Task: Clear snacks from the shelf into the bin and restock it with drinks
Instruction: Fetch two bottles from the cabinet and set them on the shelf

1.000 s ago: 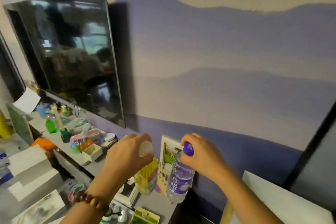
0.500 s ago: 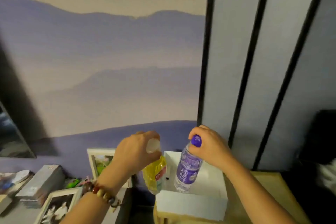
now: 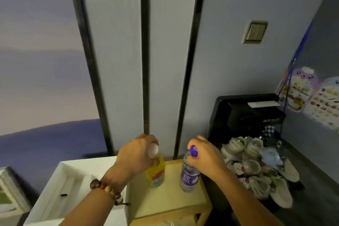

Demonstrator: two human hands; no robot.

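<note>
My left hand [image 3: 136, 154] grips the white cap end of a yellow drink bottle [image 3: 156, 174]. My right hand [image 3: 205, 156] grips the neck of a clear water bottle [image 3: 189, 178] with a purple cap and purple label. Both bottles hang upright over the top of a light wooden shelf [image 3: 165, 200], side by side and a little apart. Whether their bases touch the wood I cannot tell. A white open box [image 3: 55, 189] sits at the shelf's left, under my left forearm.
A wall with dark vertical strips stands close behind the shelf. To the right, a black box [image 3: 244, 115] and a heap of pale shoes [image 3: 256, 169] lie on the floor. A picture frame edge [image 3: 7, 189] shows at far left.
My view has swung right, away from the screen and cluttered counter. Both hands carried the bottles rightwards past the white box until they were over the wooden shelf top.
</note>
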